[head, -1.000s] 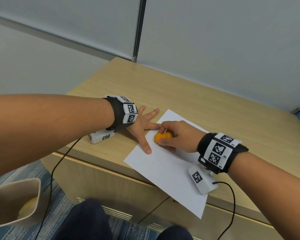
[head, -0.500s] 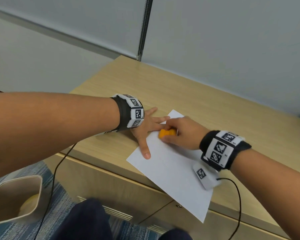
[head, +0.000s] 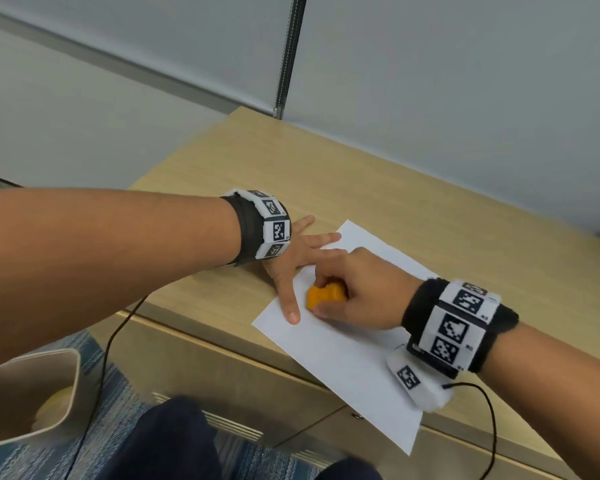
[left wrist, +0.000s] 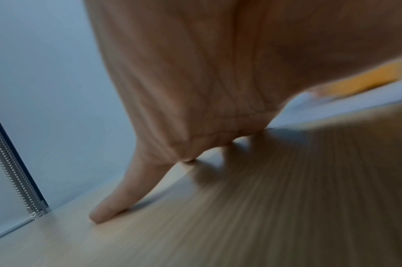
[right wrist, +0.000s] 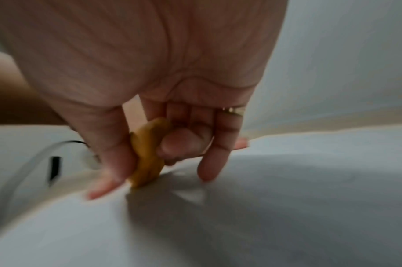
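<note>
A white sheet of paper (head: 347, 372) lies near the front edge of the wooden desk (head: 378, 199). My left hand (head: 291, 258) lies flat with spread, straight fingers, pressing the sheet's left corner; its little finger (left wrist: 113, 204) rests on the wood. My right hand (head: 354, 296) pinches a small orange eraser-like block (head: 326, 296) between thumb and fingers and holds it down on the paper, just right of my left thumb. In the right wrist view the orange block (right wrist: 147, 153) touches the paper (right wrist: 263, 216) under the thumb. It shows blurred at the left wrist view's right edge.
A beige waste bin (head: 28, 393) stands on the blue carpet at lower left, below the desk. Black cables hang from both wrist units. Grey partition walls (head: 465, 98) back the desk. My dark-trousered knees are at the bottom edge.
My right hand has slid the orange block toward me along the paper, now beside my left thumb tip. The left hand stays flat on the sheet's corner.
</note>
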Tool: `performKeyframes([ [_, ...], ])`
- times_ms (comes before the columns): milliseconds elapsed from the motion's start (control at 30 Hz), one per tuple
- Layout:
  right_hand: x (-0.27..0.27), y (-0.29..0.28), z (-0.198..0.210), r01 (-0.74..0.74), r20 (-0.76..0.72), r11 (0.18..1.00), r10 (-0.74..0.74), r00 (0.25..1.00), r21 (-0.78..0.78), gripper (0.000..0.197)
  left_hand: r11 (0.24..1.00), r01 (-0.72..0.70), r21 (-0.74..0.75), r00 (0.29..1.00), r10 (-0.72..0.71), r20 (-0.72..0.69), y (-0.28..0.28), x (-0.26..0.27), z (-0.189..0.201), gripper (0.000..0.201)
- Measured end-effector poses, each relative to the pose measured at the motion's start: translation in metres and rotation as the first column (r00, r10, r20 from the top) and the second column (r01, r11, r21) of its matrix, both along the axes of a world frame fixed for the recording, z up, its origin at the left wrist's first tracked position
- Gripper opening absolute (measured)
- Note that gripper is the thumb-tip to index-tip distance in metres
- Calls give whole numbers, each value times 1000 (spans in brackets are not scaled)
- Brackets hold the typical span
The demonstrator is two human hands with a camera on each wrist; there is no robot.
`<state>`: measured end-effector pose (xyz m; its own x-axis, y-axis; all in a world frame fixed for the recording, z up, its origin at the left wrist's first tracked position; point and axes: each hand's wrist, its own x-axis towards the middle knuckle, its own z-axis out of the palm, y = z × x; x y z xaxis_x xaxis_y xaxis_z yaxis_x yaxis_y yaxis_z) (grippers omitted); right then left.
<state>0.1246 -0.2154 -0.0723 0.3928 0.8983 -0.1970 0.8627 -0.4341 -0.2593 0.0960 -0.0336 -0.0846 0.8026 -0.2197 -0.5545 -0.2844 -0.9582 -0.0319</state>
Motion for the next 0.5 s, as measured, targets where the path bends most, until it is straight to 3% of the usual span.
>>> performKeyframes([
  [67,-6,-1,5,-67,-122,994,56,991,-86,19,1000,12,2,1000,-12,-1,-1,-1,2,140],
  [233,28,5,-1,173,102,980,-183,978,98,17,1000,1,-25,1000,-1,-1,-5,-6,7,132],
  [267,23,4,-4,129,101,988,-137,985,84,18,1000,-2,-28,1000,2,-4,-4,-5,6,132],
  [333,4,1,0,-18,-44,999,16,999,-36,20,1000,6,-9,1000,-6,-1,-3,-2,4,136],
  [400,0,0,5,-74,-168,989,52,984,-125,20,1000,10,6,1000,-10,-1,-3,-2,4,138],
  [500,26,2,4,119,-1,993,-119,993,14,19,1000,-14,-21,1000,14,-9,-5,-3,5,134],
])
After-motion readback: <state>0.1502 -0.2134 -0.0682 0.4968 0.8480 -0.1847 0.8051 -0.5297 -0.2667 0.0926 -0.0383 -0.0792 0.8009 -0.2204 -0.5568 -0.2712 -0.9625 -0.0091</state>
